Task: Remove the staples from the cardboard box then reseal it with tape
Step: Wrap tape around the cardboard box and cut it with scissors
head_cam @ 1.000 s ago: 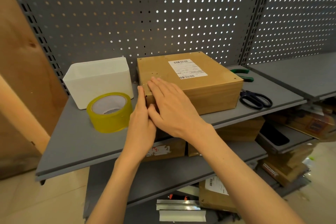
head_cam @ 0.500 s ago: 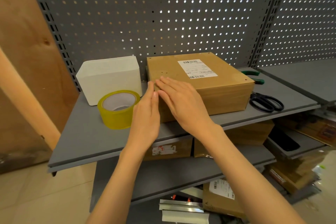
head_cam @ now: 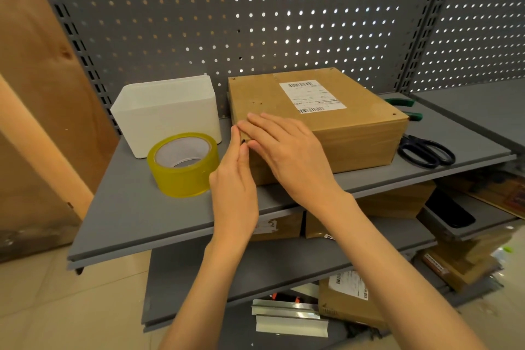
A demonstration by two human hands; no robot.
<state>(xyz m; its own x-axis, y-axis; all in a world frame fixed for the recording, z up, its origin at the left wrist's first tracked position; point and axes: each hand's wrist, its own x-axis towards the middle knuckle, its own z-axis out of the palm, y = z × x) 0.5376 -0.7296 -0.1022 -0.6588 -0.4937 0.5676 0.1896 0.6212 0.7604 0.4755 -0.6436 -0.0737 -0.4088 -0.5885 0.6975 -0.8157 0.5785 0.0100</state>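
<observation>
on the grey shelf, far left is a white bin, a yellow tape roll lying flat just in front of it. your left hand is edge-up at the cardboard box near-left corner, fingers straight, fingertips touching the corner, holding nothing. your right hand lies flat and open across that same corner, pressing the top. box sits mid-shelf, label up. right of it, black scissors and green-handled pliers, partly hidden.
</observation>
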